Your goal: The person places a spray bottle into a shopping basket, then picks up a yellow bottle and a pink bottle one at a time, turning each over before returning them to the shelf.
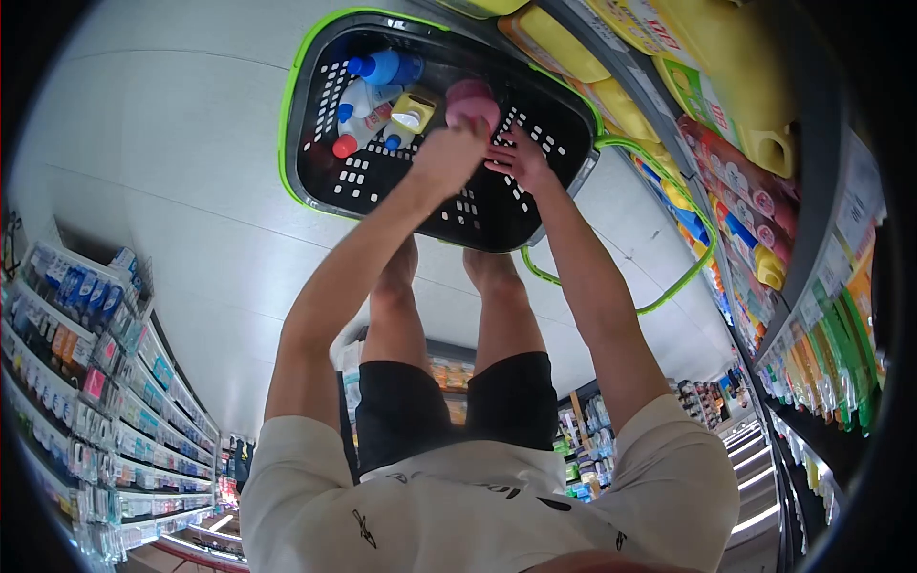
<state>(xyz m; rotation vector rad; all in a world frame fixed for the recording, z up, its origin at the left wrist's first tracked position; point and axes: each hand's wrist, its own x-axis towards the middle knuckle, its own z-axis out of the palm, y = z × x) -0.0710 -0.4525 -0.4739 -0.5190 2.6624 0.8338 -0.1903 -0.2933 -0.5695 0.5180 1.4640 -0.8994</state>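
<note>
A black shopping basket (pixel 330 196) with a bright green rim is on the floor in front of my feet. My left hand (pixel 452 156) is inside it, its fingers closed at the near end of a pink container (pixel 470 95); the hand partly hides that end. Close beside it, my right hand (pixel 519 158) has its fingers spread and holds nothing. In the basket's left half lie a blue bottle (pixel 390 68), a white bottle with a blue cap (pixel 366 97), a white bottle with a red cap (pixel 361 130) and a yellow-labelled container (pixel 414 111).
The basket's green handle (pixel 712 229) hangs out over its right side. Shelves on the right carry yellow jugs (pixel 549 43) and red packs (pixel 740 172). Another stocked shelf (pixel 124 401) stands at the left. Grey floor tiles (pixel 181 172) lie left of the basket.
</note>
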